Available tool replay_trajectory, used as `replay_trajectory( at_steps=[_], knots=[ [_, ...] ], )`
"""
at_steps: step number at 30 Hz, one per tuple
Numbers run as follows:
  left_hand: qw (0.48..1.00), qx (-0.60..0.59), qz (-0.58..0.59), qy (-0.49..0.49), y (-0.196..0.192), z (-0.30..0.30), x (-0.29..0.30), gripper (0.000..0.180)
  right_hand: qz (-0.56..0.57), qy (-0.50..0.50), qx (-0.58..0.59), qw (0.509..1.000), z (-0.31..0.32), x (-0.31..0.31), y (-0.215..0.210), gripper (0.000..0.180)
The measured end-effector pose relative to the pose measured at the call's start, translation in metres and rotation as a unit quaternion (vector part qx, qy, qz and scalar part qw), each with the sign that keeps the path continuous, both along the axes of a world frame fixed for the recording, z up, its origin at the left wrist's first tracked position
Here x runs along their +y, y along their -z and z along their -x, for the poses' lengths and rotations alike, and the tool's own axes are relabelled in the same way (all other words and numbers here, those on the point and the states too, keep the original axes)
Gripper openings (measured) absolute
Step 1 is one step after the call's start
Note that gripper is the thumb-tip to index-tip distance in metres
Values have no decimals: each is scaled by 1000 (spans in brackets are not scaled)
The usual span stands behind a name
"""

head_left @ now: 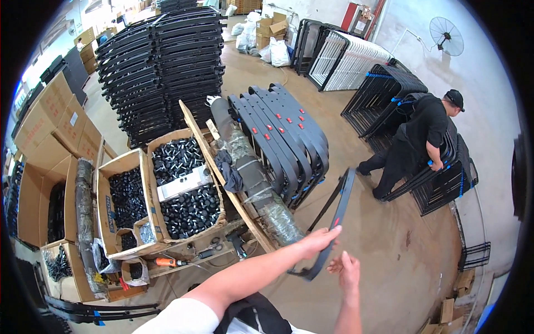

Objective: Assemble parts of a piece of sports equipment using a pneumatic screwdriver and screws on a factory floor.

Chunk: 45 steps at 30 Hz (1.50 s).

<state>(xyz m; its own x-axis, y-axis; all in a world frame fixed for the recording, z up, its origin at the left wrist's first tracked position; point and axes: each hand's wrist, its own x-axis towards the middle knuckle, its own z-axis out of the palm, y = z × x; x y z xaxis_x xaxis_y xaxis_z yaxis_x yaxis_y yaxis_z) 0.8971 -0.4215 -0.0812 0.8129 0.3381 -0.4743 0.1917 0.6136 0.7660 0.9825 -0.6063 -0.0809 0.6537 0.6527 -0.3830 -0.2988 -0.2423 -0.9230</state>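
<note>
My left hand (322, 240) grips a black metal frame (340, 209) with rounded corners, by its flat side bar. A small red piece shows on that bar near my fingers. The frame stands tilted in the air over the floor, and its lower corner curves below my left wrist. My right hand (346, 271) is just right of that corner, apart from the bar, with thumb raised and fingers loosely bent, holding nothing that I can see. Ahead, a row of similar frames (303, 147) with red pieces leans together beside a wrapped padded roll (257, 181).
Left are boxes of black-headed bolts (192, 214), a wooden board (225, 172), an orange screwdriver (169, 261) and a power tool (238, 245). A tall stack of black frames (158, 67) stands behind. At right, a person in black (420, 136) handles more frames (442, 183).
</note>
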Motion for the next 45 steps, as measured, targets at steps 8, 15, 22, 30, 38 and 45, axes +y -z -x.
replay_trajectory(
  at_steps=[8,15,22,30,38,45],
  knots=[
    [990,85,-7,110,-30,25,-90,49,-241,38,529,813,153,-143,280,66],
    [955,48,-140,257,-62,115,-80,45,-142,95,295,940,180,-7,248,59],
    [965,-39,-199,169,-169,267,25,37,-131,193,179,956,142,10,217,46],
    [923,41,-218,-316,-139,505,87,29,-105,129,-185,969,225,10,-9,23],
    [752,302,-282,-513,-2,753,145,37,-162,149,1,975,270,133,-111,27],
    [669,474,-168,-547,82,935,124,34,-108,-22,21,994,420,203,-43,21]
  ],
)
